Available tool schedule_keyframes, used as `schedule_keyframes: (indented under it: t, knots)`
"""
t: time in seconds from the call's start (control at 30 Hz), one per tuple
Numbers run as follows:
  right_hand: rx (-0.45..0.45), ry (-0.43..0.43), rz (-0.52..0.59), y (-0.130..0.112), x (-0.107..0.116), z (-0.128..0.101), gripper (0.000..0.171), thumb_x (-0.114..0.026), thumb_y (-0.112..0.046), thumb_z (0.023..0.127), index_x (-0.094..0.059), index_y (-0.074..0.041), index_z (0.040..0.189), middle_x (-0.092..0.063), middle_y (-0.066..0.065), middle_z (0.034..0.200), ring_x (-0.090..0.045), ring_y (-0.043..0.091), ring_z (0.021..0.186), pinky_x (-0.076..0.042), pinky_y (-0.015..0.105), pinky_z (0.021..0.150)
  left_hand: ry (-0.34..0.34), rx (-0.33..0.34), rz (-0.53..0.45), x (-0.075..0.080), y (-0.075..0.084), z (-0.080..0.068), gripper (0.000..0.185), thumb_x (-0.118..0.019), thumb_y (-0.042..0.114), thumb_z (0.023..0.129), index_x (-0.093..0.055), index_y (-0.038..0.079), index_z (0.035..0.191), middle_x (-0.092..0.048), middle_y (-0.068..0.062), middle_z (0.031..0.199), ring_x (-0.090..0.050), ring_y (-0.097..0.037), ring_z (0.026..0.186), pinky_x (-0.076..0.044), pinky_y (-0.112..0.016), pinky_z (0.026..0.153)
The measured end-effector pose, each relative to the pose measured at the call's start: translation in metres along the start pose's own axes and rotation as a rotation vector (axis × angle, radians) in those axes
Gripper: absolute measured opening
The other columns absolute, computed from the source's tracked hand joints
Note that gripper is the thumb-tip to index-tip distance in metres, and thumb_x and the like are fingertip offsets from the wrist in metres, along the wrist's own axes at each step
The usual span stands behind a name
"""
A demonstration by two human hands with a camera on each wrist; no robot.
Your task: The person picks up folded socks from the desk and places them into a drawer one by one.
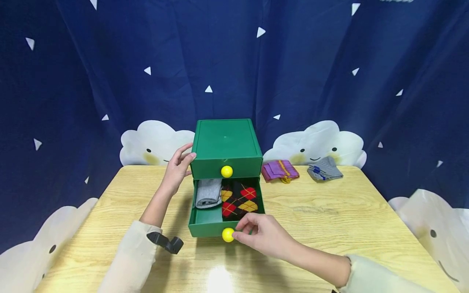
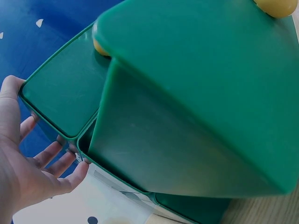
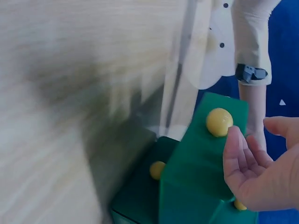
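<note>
A green drawer cabinet (image 1: 227, 140) stands on the table, one drawer (image 1: 205, 230) pulled far out. Inside it lie a folded grey sock (image 1: 209, 190) on the left and a black argyle sock (image 1: 239, 203) with red and yellow diamonds on the right. My right hand (image 1: 269, 236) is at that drawer's yellow knob (image 1: 227, 235), fingers loosely bent; in the right wrist view the fingertips (image 3: 234, 135) are beside the knob and the thumb stands apart. My left hand (image 1: 176, 169) rests against the cabinet's left side, fingers spread along it and thumb at the upper front edge.
To the right of the cabinet lie a folded purple sock (image 1: 280, 169) with yellow stripes and a folded grey sock (image 1: 325, 169) with blue marks. Another yellow knob (image 1: 226, 171) is on the top drawer. A dark blue curtain (image 1: 227, 61) hangs behind the wooden table (image 1: 329, 219).
</note>
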State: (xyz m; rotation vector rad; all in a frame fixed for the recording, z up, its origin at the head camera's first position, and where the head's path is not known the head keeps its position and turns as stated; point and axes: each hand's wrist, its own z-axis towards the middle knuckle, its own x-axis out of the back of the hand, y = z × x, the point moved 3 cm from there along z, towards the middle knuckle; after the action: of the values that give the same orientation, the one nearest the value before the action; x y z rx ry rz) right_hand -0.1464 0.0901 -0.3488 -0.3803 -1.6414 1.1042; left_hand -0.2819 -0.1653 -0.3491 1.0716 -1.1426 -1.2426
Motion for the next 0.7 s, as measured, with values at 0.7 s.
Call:
schedule_keyframes:
  t: [0.7]
  knots:
    - [-0.031,0.148,-0.13,0.029,-0.036,0.001,0.042,-0.062,-0.053,0.083,-0.07,-0.011,0.088,-0.061,-0.011,0.065,-0.049,-0.001,0.056,-0.042,0.017,0.055,0.005,-0.002,-0.005,-0.001,0.0,0.0,0.053,-0.049,0.032,0.095,-0.034,0.022,0.145,-0.038,-0.017,0.142,-0.036,-0.029,0.131,-0.036,-0.058,0.102]
